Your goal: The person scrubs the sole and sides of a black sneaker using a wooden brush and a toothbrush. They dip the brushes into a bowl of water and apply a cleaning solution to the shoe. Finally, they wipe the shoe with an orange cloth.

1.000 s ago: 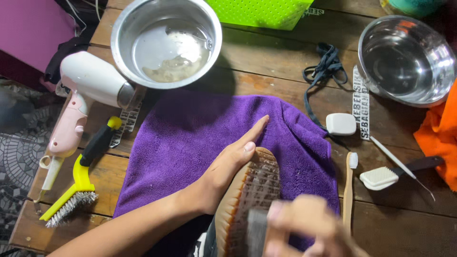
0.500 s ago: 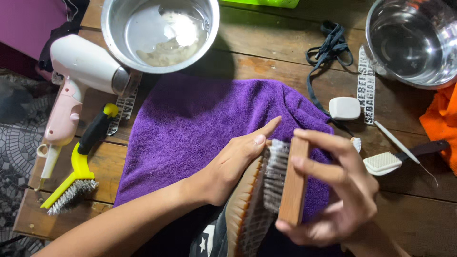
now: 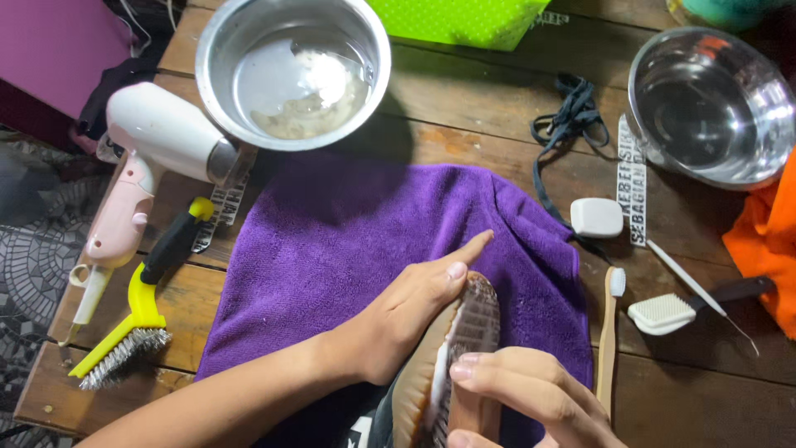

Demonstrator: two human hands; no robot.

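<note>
Now the right hand (image 3: 531,394) grips a wooden brush (image 3: 468,411) lower on the sole than half a second ago, fingers curled over its back, bristles on the rubber. Left hand (image 3: 410,311), fingers flat, steadies the shoe (image 3: 477,311), which lies sole-up on the purple towel (image 3: 348,241). Scrubbing looks mid-stroke, toward the heel.

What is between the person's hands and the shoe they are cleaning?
Nothing visible. The left hand rests directly on the side of the shoe, which lies sole up over the purple towel. The right hand presses a brush straight onto the sole.
</note>
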